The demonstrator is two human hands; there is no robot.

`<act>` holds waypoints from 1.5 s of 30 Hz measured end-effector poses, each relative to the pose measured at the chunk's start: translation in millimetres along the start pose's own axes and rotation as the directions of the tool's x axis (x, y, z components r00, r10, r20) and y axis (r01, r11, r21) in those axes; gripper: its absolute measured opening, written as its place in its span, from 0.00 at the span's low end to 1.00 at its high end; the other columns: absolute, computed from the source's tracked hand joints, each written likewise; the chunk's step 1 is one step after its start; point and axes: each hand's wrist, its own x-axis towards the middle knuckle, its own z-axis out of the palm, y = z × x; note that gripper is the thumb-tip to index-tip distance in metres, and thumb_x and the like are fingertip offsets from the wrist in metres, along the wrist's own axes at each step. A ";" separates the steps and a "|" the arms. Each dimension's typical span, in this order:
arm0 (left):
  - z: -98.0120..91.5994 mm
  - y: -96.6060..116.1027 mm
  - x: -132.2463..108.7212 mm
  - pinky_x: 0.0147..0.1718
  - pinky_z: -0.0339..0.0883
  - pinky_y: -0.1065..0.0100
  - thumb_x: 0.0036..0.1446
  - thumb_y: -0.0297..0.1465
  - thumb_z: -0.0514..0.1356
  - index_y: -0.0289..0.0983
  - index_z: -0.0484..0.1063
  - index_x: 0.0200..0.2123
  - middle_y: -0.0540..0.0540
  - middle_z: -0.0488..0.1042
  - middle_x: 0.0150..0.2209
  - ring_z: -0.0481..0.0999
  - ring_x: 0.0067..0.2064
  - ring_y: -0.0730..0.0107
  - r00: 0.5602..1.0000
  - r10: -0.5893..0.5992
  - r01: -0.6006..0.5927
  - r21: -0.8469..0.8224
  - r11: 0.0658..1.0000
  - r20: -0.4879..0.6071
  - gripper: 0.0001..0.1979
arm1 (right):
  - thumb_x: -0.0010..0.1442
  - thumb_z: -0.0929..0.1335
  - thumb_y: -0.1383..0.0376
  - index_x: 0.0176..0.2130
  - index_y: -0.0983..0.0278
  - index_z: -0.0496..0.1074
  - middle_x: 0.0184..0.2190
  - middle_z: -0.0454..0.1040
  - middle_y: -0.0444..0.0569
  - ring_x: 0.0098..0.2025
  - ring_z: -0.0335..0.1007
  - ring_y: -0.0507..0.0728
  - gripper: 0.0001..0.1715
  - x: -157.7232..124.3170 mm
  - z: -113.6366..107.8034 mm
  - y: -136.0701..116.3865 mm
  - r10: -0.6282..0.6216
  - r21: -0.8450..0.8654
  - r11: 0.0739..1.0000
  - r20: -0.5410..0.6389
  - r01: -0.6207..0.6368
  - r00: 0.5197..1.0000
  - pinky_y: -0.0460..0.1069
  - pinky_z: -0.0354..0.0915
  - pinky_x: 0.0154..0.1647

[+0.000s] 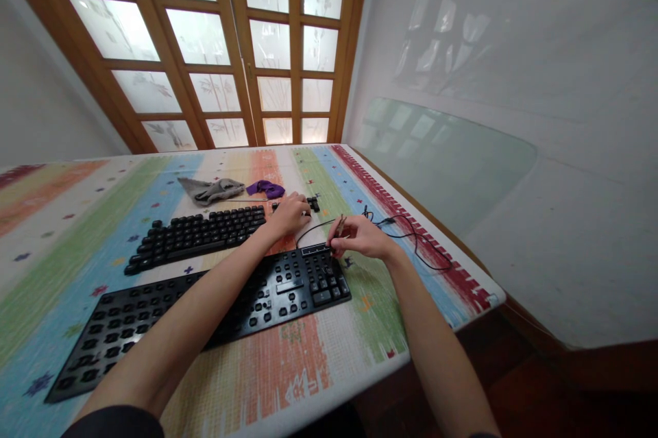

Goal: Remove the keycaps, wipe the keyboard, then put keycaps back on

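A black keyboard [267, 297] lies across the table in front of me, with most of its switches bare and some keycaps [322, 296] fitted at its right end. My right hand [358, 237] is pinched over the keyboard's upper right corner, around a small, thin brownish thing too unclear to name. Beyond the keyboard, my left hand [292, 214] reaches down among loose black keycaps [313, 203]. Its fingertips are closed on a dark keycap, partly hidden by the fingers. Left of that hand, many loose keycaps [200, 236] stand in rows like a keyboard layout.
A grey cloth [210, 191] and a purple cloth [266, 188] lie behind the keycaps. A black cable [419, 236] is coiled near the right table edge. The striped tablecloth [329, 362] covers the table. A wall [565, 219] stands close on the right, and glazed doors [295, 47] stand behind.
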 end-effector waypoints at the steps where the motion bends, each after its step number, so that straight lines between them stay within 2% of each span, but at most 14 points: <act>1: 0.2 -0.7 0.3 0.44 0.64 0.59 0.52 0.25 0.61 0.36 0.79 0.29 0.41 0.74 0.35 0.69 0.43 0.57 1.000 -0.003 0.003 0.001 1.000 -0.005 0.06 | 0.51 0.76 0.51 0.33 0.67 0.71 0.26 0.74 0.45 0.27 0.75 0.52 0.24 0.2 0.3 -0.3 -0.002 -0.002 1.000 -0.006 0.002 1.000 0.47 0.74 0.29; 6: 2.1 -3.3 1.7 0.44 0.64 0.59 0.52 0.26 0.61 0.37 0.79 0.30 0.42 0.72 0.36 0.69 0.43 0.57 1.000 -0.019 0.020 0.021 1.000 -0.019 0.05 | 0.54 0.73 0.48 0.32 0.66 0.70 0.27 0.73 0.45 0.25 0.73 0.51 0.24 1.0 1.3 -2.6 -0.037 -0.018 0.999 -0.045 0.036 0.998 0.47 0.73 0.28; 13: 1.4 -5.0 4.4 0.44 0.64 0.58 0.52 0.27 0.61 0.37 0.78 0.30 0.42 0.73 0.37 0.69 0.44 0.56 0.999 -0.048 0.049 0.047 0.998 -0.025 0.05 | 0.56 0.72 0.47 0.32 0.66 0.71 0.25 0.73 0.44 0.25 0.72 0.51 0.24 -0.4 0.5 -5.0 -0.023 -0.102 0.995 -0.020 0.021 1.000 0.46 0.70 0.28; 24: -0.6 -6.2 5.2 0.45 0.64 0.58 0.52 0.26 0.61 0.37 0.78 0.30 0.42 0.73 0.36 0.70 0.44 0.55 0.996 -0.081 0.082 0.046 0.996 -0.028 0.05 | 0.56 0.71 0.47 0.30 0.66 0.71 0.24 0.72 0.44 0.24 0.71 0.50 0.25 -1.5 -2.6 -1.2 -0.047 -0.117 0.992 -0.032 0.043 0.998 0.45 0.68 0.28; 31: -5.8 -3.4 -4.9 0.46 0.65 0.57 0.52 0.28 0.62 0.37 0.76 0.39 0.42 0.73 0.39 0.70 0.46 0.55 0.991 -0.113 0.115 0.024 0.993 -0.071 0.10 | 0.54 0.73 0.47 0.28 0.66 0.71 0.22 0.73 0.45 0.24 0.72 0.52 0.24 -1.7 -2.1 -1.9 -0.021 -0.108 0.994 0.005 0.022 1.000 0.46 0.69 0.27; 35: -11.8 12.0 -27.9 0.48 0.66 0.58 0.56 0.29 0.60 0.37 0.75 0.40 0.43 0.74 0.40 0.71 0.46 0.58 0.987 -0.117 0.116 -0.015 0.993 -0.105 0.08 | 0.54 0.73 0.48 0.28 0.66 0.70 0.22 0.74 0.45 0.24 0.75 0.53 0.24 -1.6 -2.9 -0.9 0.016 -0.076 0.997 0.048 -0.012 0.999 0.47 0.71 0.27; 37: -13.1 26.9 -43.5 0.48 0.66 0.60 0.58 0.28 0.59 0.36 0.75 0.39 0.43 0.74 0.40 0.72 0.46 0.60 0.987 -0.093 0.074 -0.146 0.987 -0.133 0.07 | 0.53 0.73 0.48 0.28 0.66 0.69 0.22 0.74 0.44 0.25 0.75 0.53 0.24 -1.6 -1.4 -1.5 0.038 -0.069 0.997 0.063 -0.033 0.997 0.47 0.72 0.27; 42: -9.4 66.0 -73.9 0.47 0.67 0.62 0.62 0.32 0.57 0.37 0.74 0.39 0.43 0.75 0.41 0.73 0.46 0.61 0.997 0.045 -0.064 -0.335 0.940 -0.063 0.07 | 0.52 0.75 0.50 0.28 0.66 0.71 0.23 0.71 0.42 0.24 0.73 0.52 0.22 -0.8 10.0 -6.1 0.036 -0.067 0.997 0.103 -0.030 0.994 0.46 0.71 0.26; 45: -6.1 74.4 -78.9 0.47 0.67 0.61 0.63 0.32 0.57 0.37 0.74 0.37 0.42 0.75 0.41 0.73 0.45 0.61 0.997 0.055 -0.068 -0.358 0.931 -0.045 0.07 | 0.51 0.76 0.52 0.28 0.66 0.74 0.25 0.71 0.43 0.23 0.70 0.50 0.20 -0.1 17.2 -9.2 -0.008 -0.091 0.996 0.160 0.022 0.987 0.44 0.68 0.23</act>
